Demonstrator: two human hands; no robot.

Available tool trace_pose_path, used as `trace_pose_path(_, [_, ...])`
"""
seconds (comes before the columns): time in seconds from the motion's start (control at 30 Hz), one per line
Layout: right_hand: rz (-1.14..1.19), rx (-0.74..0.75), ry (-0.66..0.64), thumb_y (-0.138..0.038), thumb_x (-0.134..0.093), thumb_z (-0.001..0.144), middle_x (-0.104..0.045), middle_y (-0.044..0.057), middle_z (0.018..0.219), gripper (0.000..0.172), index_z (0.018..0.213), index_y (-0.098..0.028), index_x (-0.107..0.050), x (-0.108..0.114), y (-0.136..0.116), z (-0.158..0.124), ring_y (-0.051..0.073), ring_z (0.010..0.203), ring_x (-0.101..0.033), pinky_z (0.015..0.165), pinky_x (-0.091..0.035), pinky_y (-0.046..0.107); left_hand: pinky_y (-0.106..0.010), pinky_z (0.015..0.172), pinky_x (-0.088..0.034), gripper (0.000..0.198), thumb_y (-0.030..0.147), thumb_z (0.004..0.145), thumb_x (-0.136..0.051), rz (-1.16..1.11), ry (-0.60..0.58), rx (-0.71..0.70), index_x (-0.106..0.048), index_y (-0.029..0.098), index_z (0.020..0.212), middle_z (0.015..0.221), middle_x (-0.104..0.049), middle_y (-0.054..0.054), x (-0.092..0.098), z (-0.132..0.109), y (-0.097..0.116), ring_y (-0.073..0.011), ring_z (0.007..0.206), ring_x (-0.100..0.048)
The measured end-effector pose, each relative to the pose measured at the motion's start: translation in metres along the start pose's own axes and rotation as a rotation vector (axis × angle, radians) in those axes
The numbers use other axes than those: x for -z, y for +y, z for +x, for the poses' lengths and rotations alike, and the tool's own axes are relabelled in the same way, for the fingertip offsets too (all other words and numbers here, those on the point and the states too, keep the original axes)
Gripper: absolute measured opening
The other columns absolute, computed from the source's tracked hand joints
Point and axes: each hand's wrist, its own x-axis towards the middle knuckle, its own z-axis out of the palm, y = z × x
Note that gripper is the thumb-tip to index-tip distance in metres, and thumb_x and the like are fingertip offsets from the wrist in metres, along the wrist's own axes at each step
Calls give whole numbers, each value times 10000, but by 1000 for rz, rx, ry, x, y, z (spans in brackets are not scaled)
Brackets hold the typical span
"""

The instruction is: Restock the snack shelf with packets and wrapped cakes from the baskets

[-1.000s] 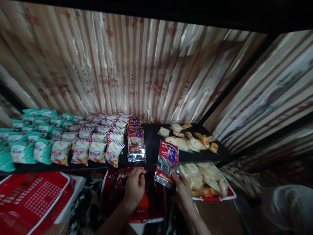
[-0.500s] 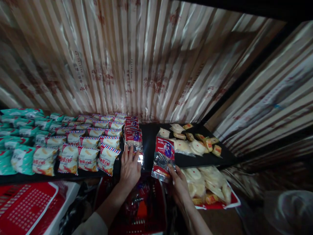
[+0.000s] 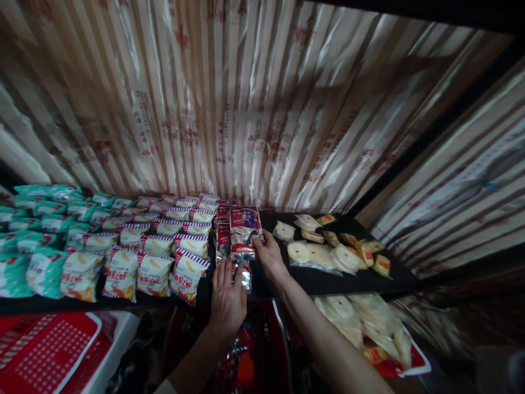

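Note:
My right hand [image 3: 268, 254] grips a red snack pouch [image 3: 245, 225] by its lower right edge, thumb on the front. This pouch is upright, beside and partly over a column of matching red pouches [image 3: 223, 234] on the black shelf. My left hand [image 3: 228, 298] rests with fingers extended on the silvery bottom of the front pouch [image 3: 246, 275] in that column. To the left of the column stand rows of white and orange snack bags [image 3: 185, 276] with striped tops.
Green snack bags [image 3: 46, 271] fill the shelf's left end. Clear packets of pale round pieces [image 3: 314, 254] and small yellow packets [image 3: 382, 265] lie to the right. Below are a red basket [image 3: 45, 350], a central red crate [image 3: 283, 334] and a tray of packets [image 3: 418, 364].
My right hand has carried the red pouch left and up, from the bare shelf gap to the column of red pouches. My left hand stays on the front pouch; the view shifted slightly.

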Motion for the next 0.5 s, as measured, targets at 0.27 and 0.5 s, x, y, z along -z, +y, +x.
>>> trace_pose_path(0.27, [-381, 41, -36, -265, -506, 803, -658, 113, 1075, 419, 1198, -127, -515, -35, -9, 46, 201, 958, -624, 825, -457, 283, -511, 1023, -351, 462, 158, 790, -473, 18, 17, 1, -521, 165, 1250, 1342, -473, -156, -4, 1, -2, -307, 1276, -383])
trace_pose_path(0.5, [-550, 87, -50, -229, -516, 801, -645, 81, 1124, 463, 1258, -172, -473, -51, -13, 68, 195, 1011, -607, 854, -440, 273, -497, 1021, -351, 461, 170, 790, -479, 36, 53, -18, -521, 183, 1249, 1329, -491, -148, -7, 2, -4, -294, 1263, -404])
